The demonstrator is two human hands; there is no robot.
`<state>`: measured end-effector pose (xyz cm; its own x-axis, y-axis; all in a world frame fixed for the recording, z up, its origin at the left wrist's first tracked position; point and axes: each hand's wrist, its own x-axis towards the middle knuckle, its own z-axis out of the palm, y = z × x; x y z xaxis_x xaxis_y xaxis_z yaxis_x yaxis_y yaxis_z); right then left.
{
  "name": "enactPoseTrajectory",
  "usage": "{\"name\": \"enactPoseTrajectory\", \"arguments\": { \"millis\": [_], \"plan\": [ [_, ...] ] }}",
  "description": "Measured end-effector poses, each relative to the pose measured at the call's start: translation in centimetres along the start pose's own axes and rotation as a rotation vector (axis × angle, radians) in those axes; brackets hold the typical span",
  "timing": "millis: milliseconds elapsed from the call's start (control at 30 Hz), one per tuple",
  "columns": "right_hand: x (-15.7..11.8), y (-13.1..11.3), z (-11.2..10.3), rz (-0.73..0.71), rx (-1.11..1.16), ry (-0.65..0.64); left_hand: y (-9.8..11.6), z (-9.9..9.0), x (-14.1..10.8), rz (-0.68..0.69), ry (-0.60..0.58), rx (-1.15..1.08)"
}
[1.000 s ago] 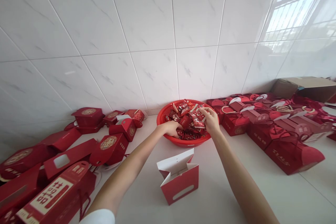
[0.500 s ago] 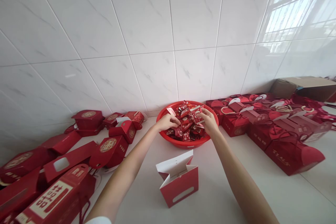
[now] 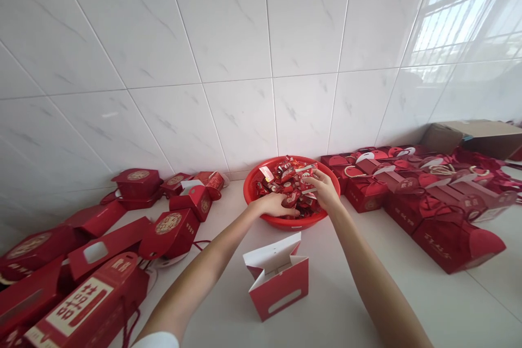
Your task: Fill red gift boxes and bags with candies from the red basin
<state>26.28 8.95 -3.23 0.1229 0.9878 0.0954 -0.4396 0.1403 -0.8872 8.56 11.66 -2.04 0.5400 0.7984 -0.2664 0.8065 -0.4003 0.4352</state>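
A red plastic basket (image 3: 252,185) holds a heap of small red wrapped packets (image 3: 287,174) against the wall. My left hand (image 3: 277,205) reaches over the basket's front left part, its fingers curved down among the packets; whether it grips one is hidden. At the basket's right side, my right hand (image 3: 322,187) is closed on a red and white packet (image 3: 305,174). Nearer to me than the basket stands a small red box (image 3: 281,288) with a white inside, its top open and flaps raised.
Red gift boxes (image 3: 169,231) lie in a cluster along the left. More red boxes (image 3: 452,239) stand in rows on the right, with a brown cardboard box (image 3: 485,129) behind them. A white tiled wall (image 3: 236,27) rises behind.
My left hand has moved right and slightly toward me, deeper over the packets, uncovering the basket's left part. My right hand remains nearly where it was, with its packet.
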Motion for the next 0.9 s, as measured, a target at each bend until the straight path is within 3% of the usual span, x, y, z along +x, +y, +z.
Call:
{"name": "enactPoseTrajectory", "arguments": {
  "millis": [133, 300, 433, 567, 900],
  "plan": [
    [-0.1, 0.0, 0.0, 0.022, -0.018, 0.014, -0.4, 0.1, 0.2, -0.012, 0.007, -0.068],
    [0.2, 0.3, -0.1, -0.026, -0.002, 0.06, -2.5, -1.7, 0.0, -0.016, 0.086, -0.109],
    [1.0, 0.6, -0.7, -0.157, 0.116, 0.282, -3.4, -2.6, -0.4, -0.016, 0.165, -0.051],
    [1.7, 0.8, -1.4, -0.206, 0.183, 0.459, -3.0, -2.3, -0.8, -0.027, 0.208, 0.065],
    [1.3, 0.6, -1.2, -0.206, 0.166, 0.451, -1.9, -1.1, -0.6, -0.017, 0.143, 0.113]
  ]
}}
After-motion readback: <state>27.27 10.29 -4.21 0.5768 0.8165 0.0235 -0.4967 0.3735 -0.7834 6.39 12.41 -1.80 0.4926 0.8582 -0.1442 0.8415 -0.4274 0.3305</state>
